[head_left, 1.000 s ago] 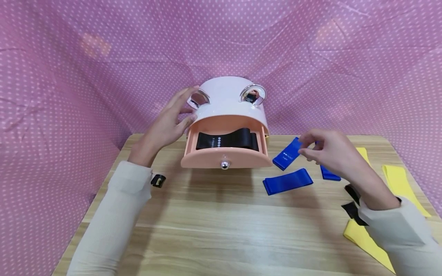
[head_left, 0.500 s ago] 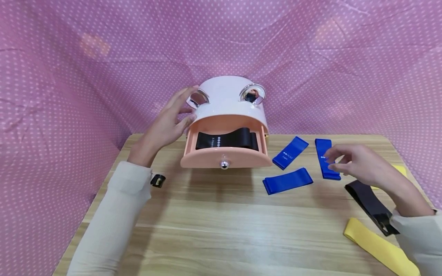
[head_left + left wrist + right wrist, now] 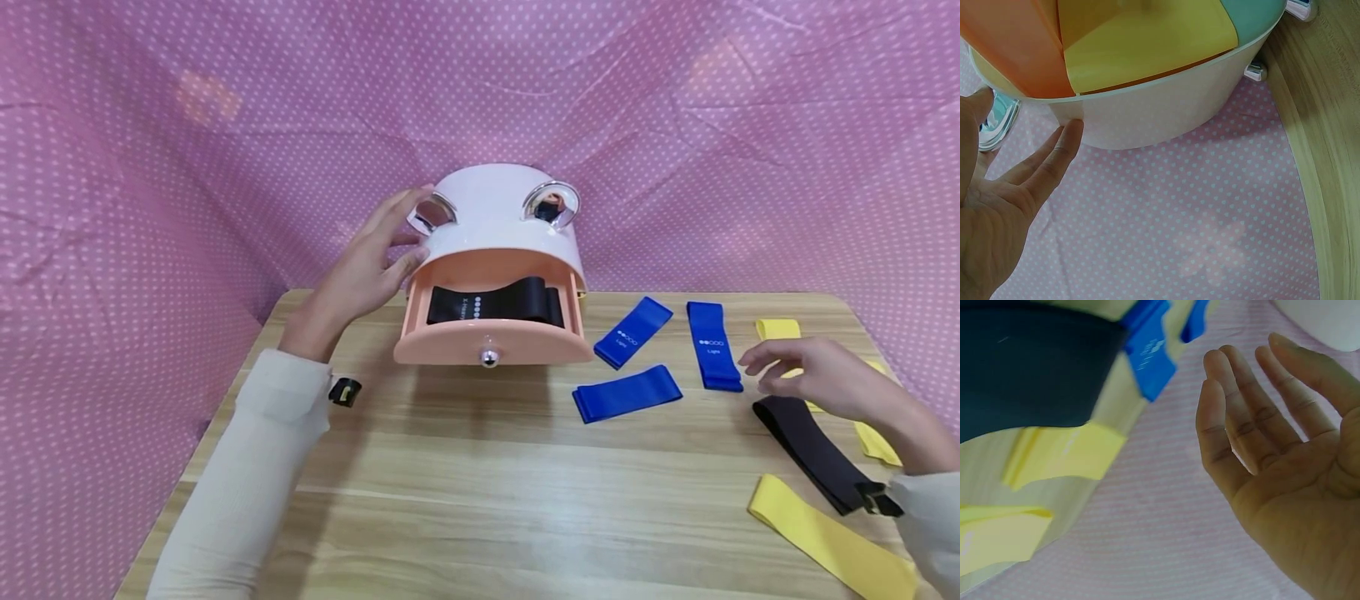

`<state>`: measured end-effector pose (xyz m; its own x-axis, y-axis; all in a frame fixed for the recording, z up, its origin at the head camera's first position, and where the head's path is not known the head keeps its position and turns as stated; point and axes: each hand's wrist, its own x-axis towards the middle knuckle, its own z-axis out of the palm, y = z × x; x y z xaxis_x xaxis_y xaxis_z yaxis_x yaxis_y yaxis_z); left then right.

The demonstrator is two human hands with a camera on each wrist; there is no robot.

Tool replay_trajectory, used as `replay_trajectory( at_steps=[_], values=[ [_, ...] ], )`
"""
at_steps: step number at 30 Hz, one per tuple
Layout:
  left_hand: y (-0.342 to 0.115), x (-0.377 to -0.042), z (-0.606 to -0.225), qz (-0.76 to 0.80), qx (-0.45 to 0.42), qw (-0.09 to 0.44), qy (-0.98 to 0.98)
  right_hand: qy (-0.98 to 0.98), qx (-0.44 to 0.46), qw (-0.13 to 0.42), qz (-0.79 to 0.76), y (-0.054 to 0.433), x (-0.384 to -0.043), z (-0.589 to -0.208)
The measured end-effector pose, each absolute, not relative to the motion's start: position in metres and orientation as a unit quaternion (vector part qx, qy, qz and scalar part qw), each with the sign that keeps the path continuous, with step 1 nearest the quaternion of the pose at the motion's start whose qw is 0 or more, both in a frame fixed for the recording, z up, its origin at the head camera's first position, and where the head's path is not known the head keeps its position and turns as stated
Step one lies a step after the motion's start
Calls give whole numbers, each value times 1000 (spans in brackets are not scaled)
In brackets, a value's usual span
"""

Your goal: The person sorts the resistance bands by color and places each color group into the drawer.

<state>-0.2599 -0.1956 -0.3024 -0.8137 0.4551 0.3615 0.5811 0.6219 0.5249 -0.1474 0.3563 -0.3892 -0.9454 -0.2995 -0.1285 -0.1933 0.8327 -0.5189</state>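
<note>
Okay: yellow band [image 3: 832, 533] nearest on the table [image 3: 450, 508], then black band [image 3: 804, 448] near my loose right hand [image 3: 832, 383] (holding nothing). I'd pinch all layers together so folds keep. Beyond, my left hand [image 3: 363, 262] touches the white box [image 3: 495, 204], fingers unclenched; drawer [image 3: 442, 346] out, folded band [image 3: 517, 300] inside.

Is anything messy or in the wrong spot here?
Nothing looks broken or spilled. One loose black band looks a bit out of place: it lies on the table among yellow bands, while another black band sits in the open drawer.
</note>
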Motion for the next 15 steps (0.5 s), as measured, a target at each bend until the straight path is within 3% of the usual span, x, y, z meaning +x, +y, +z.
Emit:
replay_trajectory(
  at_steps=[15],
  values=[
    [-194, -259, -302, -331, -290, 97, -893, 944, -136, 136, -269, 391, -146, -422]
  ],
)
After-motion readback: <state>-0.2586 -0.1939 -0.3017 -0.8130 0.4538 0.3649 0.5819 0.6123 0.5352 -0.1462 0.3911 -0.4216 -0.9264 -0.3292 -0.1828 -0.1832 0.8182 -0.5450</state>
